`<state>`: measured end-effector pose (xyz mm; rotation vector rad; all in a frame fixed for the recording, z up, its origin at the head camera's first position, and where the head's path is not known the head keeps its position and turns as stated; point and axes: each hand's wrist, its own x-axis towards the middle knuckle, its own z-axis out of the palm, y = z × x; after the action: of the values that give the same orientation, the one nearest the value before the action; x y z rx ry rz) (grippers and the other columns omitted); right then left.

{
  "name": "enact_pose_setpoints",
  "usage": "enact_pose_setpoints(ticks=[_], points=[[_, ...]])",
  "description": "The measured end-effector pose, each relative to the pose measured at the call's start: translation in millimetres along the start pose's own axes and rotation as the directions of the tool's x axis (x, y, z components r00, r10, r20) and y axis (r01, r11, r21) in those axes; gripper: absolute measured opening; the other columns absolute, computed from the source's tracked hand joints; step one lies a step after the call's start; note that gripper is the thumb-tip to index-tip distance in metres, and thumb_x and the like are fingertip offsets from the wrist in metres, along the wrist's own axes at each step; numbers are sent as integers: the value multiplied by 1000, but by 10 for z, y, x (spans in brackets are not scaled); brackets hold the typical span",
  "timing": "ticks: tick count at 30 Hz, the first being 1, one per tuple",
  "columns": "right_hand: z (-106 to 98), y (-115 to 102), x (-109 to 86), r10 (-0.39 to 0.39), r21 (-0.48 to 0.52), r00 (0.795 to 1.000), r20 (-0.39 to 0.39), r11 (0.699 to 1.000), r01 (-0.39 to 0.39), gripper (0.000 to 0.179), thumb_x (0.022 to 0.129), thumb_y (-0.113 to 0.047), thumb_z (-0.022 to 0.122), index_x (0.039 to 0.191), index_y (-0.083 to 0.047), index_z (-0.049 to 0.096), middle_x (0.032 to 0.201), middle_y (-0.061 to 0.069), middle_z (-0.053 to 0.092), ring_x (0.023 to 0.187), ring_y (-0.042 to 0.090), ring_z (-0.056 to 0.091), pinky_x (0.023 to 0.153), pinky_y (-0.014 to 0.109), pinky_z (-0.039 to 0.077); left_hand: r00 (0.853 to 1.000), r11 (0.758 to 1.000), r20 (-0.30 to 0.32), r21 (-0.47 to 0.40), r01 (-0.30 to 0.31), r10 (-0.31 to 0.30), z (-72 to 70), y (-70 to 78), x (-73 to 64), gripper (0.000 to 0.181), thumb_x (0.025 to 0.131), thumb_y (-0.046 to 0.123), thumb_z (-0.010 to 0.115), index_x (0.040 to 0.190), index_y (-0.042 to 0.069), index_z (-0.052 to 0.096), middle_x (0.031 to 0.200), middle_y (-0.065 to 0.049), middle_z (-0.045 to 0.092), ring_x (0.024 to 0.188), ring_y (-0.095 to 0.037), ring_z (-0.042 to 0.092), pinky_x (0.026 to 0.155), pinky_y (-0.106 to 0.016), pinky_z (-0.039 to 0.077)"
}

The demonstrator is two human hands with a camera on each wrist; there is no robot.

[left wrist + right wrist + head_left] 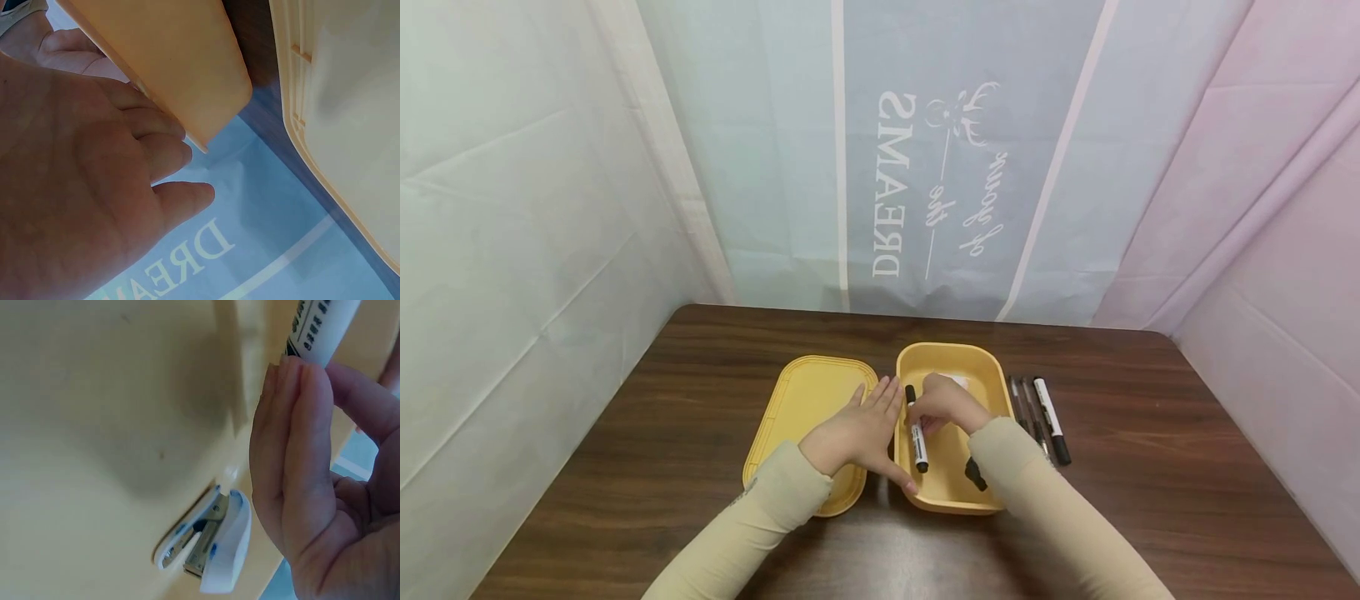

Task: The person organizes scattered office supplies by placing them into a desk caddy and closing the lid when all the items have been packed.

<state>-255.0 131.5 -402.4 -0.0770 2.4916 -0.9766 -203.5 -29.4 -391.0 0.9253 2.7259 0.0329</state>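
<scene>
Well, the head view shows the right hand [949, 406] pinching a marker [919, 448] inside the box [951, 506], the left hand [859, 435] spread against its side. Left wrist: a lid [353, 94] beside the box. Right wrist: a stapler [226, 553] inside.

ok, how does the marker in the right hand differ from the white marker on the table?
Hold: the held marker is gripped by the right hand; the table marker is untouched.
Place: the held marker is over the yellow box's interior; the table marker lies right of it.
Direction: the held marker's longer black end faces away, the table marker's faces the camera wearer.
Shared: white barrels, black ends.
</scene>
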Motion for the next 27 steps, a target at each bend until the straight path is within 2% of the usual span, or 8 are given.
enact_pose_setpoints(ticks=[7,15,27], points=[[63,-6,29,-6,-61,1000,-17,998,5,13,69,3,68,59,0,61,53,8,61,43,16,60,48,27,53,1000,1000,-6,-15,1,-1,-6,-2,0,129,64,79,64,151,-3,15,158,-18,6,145,-28,3,115,-49,7],[133,-2,72,12,-170,1000,10,985,-10,15,71,-2,75,61,0,64,52,7,62,45,16,63,47,25,52,1000,1000,-3,-22,3,-3,-3,-7,-3,130,63,80,64,151,-3,14,158,-18,6,145,-28,3,115,-49,7],[135,-9,66,27,-167,999,16,986,-24,15,71,-4,77,63,0,65,53,8,63,49,18,64,51,27,54,1000,999,4,-39,6,-6,-22,-5,-13,132,62,79,65,151,-2,12,158,-17,4,145,-27,2,115,-48,7]])
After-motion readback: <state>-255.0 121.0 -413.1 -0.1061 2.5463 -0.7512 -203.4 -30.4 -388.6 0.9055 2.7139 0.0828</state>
